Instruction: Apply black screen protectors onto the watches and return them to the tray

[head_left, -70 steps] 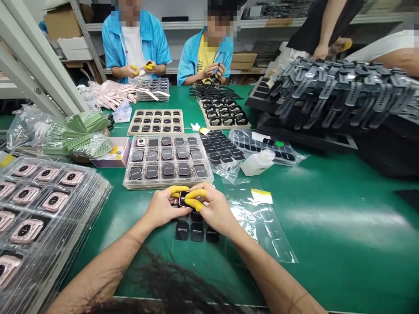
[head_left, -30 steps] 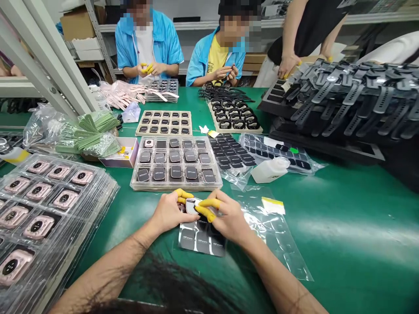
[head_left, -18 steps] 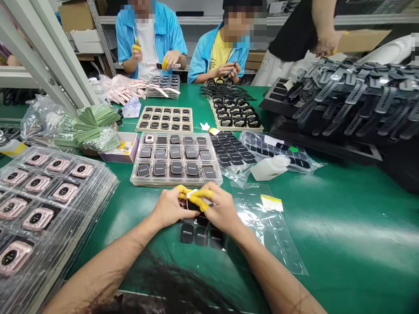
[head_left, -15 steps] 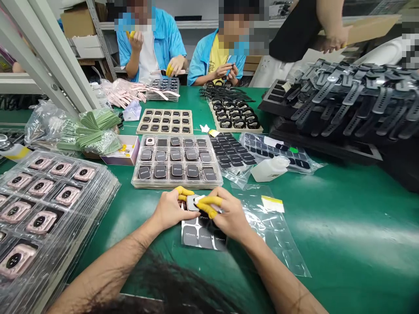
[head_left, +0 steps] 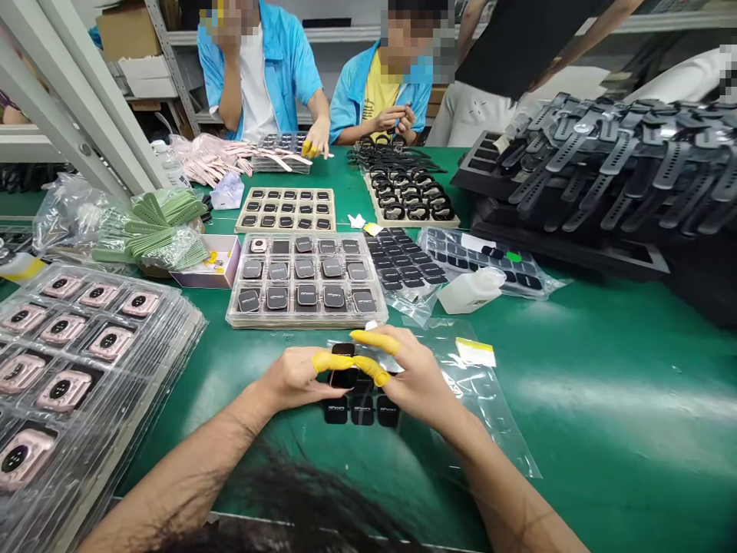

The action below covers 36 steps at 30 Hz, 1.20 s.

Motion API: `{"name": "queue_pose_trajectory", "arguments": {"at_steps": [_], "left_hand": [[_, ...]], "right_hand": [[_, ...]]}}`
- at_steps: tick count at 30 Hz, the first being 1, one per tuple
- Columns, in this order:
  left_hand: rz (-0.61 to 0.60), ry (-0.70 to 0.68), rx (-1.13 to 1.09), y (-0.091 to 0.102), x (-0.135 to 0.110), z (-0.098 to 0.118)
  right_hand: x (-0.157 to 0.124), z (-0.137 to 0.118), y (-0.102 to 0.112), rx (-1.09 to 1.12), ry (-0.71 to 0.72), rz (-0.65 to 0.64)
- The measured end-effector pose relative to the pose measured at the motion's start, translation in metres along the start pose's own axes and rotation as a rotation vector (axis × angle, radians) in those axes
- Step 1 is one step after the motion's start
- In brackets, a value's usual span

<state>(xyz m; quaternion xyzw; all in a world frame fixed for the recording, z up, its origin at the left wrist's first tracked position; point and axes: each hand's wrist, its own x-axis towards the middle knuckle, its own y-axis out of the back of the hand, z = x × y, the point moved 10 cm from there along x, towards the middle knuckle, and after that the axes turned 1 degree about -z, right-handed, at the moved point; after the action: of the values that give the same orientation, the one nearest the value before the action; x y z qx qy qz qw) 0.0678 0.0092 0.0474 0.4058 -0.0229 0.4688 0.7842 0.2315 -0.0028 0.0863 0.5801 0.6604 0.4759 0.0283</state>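
Observation:
Yellow finger cots cover the fingertips of both hands. My left hand (head_left: 293, 376) is closed on a dark-screened smartwatch body (head_left: 344, 377), pinched between thumb and index finger. At the watch's right edge is the thumb of my right hand (head_left: 408, 369), its index finger stretched out above. A small white wipe (head_left: 371, 326) shows behind that index finger, seemingly tucked in the right hand; its hold is partly hidden. Under both hands lies a sheet of black square screen films (head_left: 362, 411) with pale lettering.
Beyond my hands sits a clear tray of watch bodies (head_left: 308, 319). Stacked trays of pink watches (head_left: 92, 361) stand left. A white bottle (head_left: 470, 292) and a plastic bag (head_left: 500, 415) lie right, before piled black straps (head_left: 622, 161). Co-workers (head_left: 368, 92) are across the table.
The watch has turned from a pale face to a dark one. My right hand's wipe has left the face, and its index finger has lifted and stretched out.

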Motion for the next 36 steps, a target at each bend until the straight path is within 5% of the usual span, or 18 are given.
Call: {"name": "queue_pose_trajectory", "arguments": {"at_steps": [6,16,20,25,29,32,36], "left_hand": [[-0.202,-0.214,0.04,-0.014,-0.001,0.021],[-0.184,-0.277,0.137,-0.02,-0.004,0.029],[-0.192,-0.201,0.048,-0.022,-0.003,0.025],[-0.271,0.009,-0.074,-0.032,0.0,0.011],[-0.147,0.07,-0.127,-0.018,0.007,0.008],[-0.107,0.146,-0.211,-0.012,0.01,0.005],[-0.122,0.291,-0.296,-0.016,0.008,-0.003]], "right_hand": [[-0.001,0.004,-0.013,0.061,-0.101,-0.05],[-0.012,0.039,-0.011,0.085,-0.482,0.075],[-0.011,0.035,-0.008,0.107,-0.464,0.123],[-0.004,0.016,0.002,-0.055,-0.277,0.174],[-0.004,0.008,-0.007,-0.162,-0.181,0.098],[-0.003,0.006,-0.016,-0.149,-0.19,0.051],[-0.005,0.017,0.007,0.037,-0.362,0.24]]}}
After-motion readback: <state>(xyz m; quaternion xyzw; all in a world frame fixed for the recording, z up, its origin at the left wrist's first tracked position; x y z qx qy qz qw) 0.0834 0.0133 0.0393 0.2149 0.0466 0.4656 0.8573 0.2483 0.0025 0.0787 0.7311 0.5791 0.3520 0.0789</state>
